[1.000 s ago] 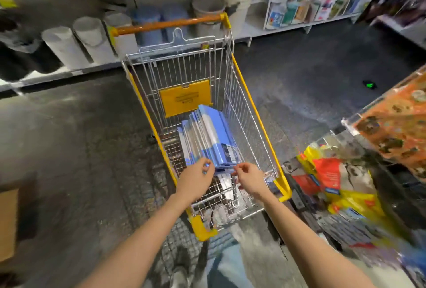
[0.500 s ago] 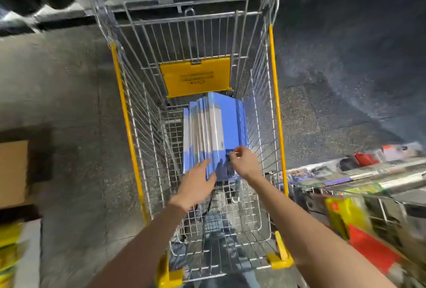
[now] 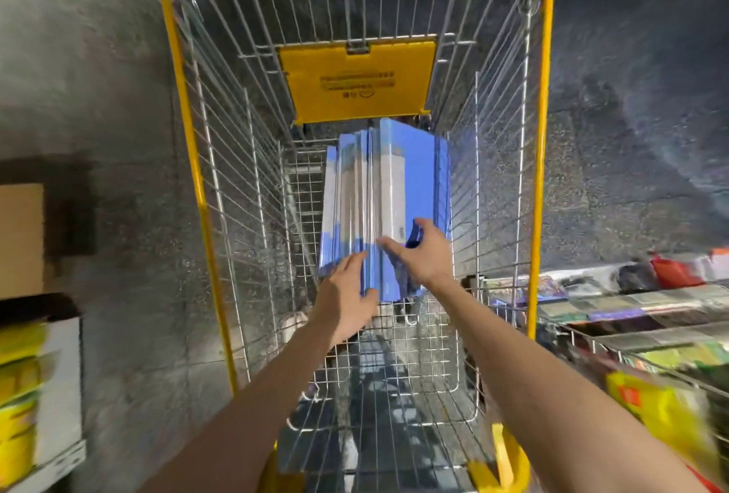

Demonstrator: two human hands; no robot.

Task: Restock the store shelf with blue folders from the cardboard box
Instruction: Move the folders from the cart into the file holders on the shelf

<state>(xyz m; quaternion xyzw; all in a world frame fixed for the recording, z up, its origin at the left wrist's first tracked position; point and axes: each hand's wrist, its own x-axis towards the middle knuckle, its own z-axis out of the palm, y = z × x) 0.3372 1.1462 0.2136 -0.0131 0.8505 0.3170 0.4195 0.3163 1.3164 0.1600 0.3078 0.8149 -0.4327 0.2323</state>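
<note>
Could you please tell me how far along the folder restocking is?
Done: the blue folders stand stacked in the shopping cart. In hand: the right hand grips the stack's near end, the left hand lies flat against it. Left: lifting them out and shelving them; none shows on the shelf at right.

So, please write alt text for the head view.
Both hands reach into a wire shopping cart: the left hand rests on a stack of blue folders, the right hand grips its near end. Blurred store shelves stand at right.

No text can be read. The yellow plaque [image 3: 357, 78] in the cart [image 3: 542, 137] carries blurred upside-down lines; a small label [image 3: 400, 233] on the blue folders [image 3: 424, 177] is illegible.
</note>
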